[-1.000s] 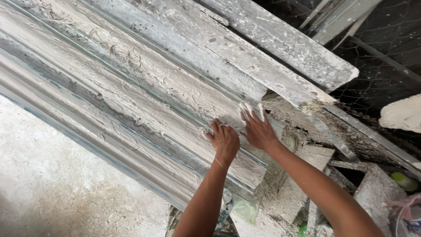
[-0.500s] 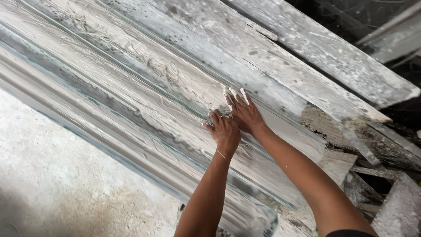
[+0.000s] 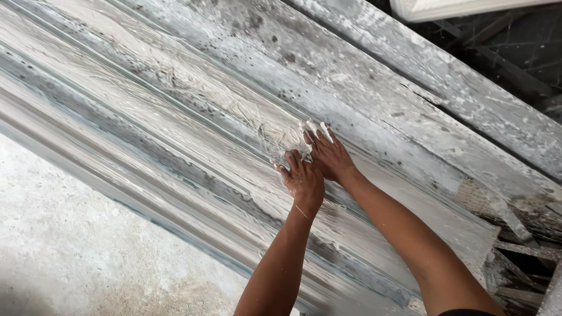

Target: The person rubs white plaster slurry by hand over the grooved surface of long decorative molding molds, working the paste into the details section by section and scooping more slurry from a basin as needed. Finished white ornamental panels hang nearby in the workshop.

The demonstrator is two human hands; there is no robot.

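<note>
Both our arms extended forward, forearms bare. Left hand (image 3: 303,180) palm down, fingers curled slightly. Right hand (image 3: 328,153) just beside it, thumb side touching, fingers spread flat, white smears on fingertips (image 3: 325,131). Neither hand gripping anything.

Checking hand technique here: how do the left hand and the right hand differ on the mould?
The left hand is curled and sits lower on the long grooved mould; the right hand lies flat, higher up, fingers spread. White plaster cakes the right fingertips more plainly. Both hands press the wet plaster, side by side.
</note>
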